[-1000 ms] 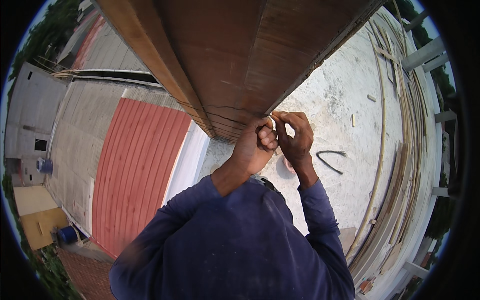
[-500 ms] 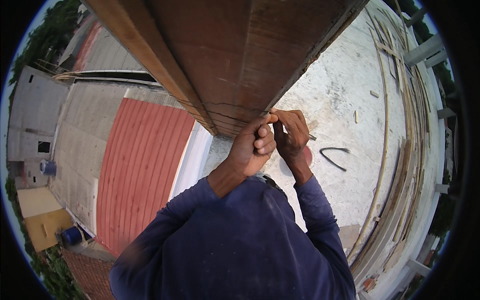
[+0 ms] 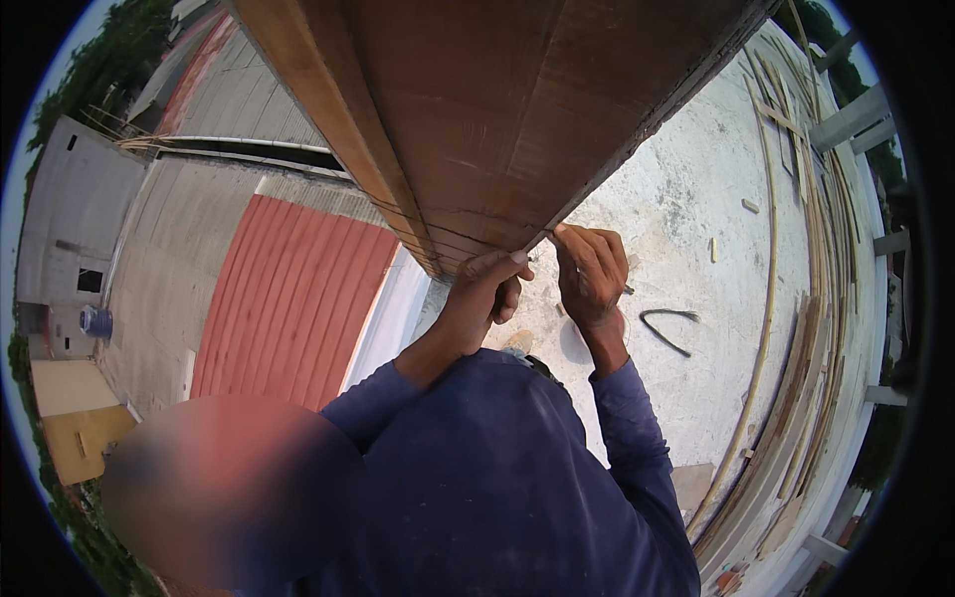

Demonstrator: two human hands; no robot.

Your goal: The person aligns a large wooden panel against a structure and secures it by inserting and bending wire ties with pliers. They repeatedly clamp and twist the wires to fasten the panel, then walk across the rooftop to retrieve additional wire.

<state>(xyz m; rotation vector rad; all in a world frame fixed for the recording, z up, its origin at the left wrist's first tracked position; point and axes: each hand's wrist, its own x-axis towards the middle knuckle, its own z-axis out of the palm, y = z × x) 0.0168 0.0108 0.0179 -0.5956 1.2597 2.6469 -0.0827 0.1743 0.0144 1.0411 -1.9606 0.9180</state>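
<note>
A tall brown wooden column form (image 3: 477, 109) rises in front of me, with thin dark wire (image 3: 468, 211) wrapped round its lower part. At its right corner my right hand (image 3: 594, 274) is closed, thumb and index finger pinching the wire close to the board's edge. Just left of it and lower, my left hand (image 3: 479, 303) is against the column's lower end. Its thumb points right and its fingers are curled in. Whatever those fingers hold, if anything, is hidden. A gap separates the two hands.
On the pale concrete floor (image 3: 686, 269) lies a bent dark bundle of wire (image 3: 669, 331), with small wood scraps nearby. Long poles and planks (image 3: 811, 338) line the right side. Left and lower is a red metal roof (image 3: 288, 298). A blurred patch (image 3: 234, 493) covers the lower left.
My hands have come apart: the left has dropped slightly left and down, while the right stays at the column's corner. The blurred patch has appeared at lower left.
</note>
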